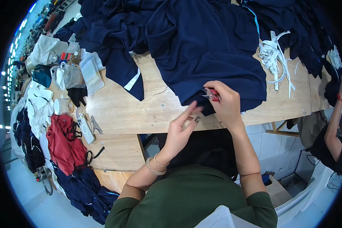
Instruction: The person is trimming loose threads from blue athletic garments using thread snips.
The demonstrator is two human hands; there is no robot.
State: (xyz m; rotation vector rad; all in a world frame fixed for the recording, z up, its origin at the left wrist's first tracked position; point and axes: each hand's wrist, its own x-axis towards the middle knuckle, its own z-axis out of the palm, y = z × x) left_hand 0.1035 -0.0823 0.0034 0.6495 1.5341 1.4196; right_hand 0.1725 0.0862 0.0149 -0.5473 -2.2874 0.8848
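Observation:
A large dark navy garment [216,45] lies spread over the wooden table, its near edge lying close to the table's front. At that edge my right hand [226,102] is closed around small red-handled thread snips [215,95], their tips pointing left. To its left, my left hand [181,127] is raised with fingers apart and slightly blurred by motion. Nothing shows clearly in it, and it is just beside the garment's lower corner. Bracelets circle my left wrist.
White fabric strips [271,57] lie heaped right of the garment. At left are a phone [86,127], a red bag [64,142], a plastic bag [67,75] and papers [91,74]. A co-worker's arm [334,125] is at far right. More navy cloth [117,34] covers the back.

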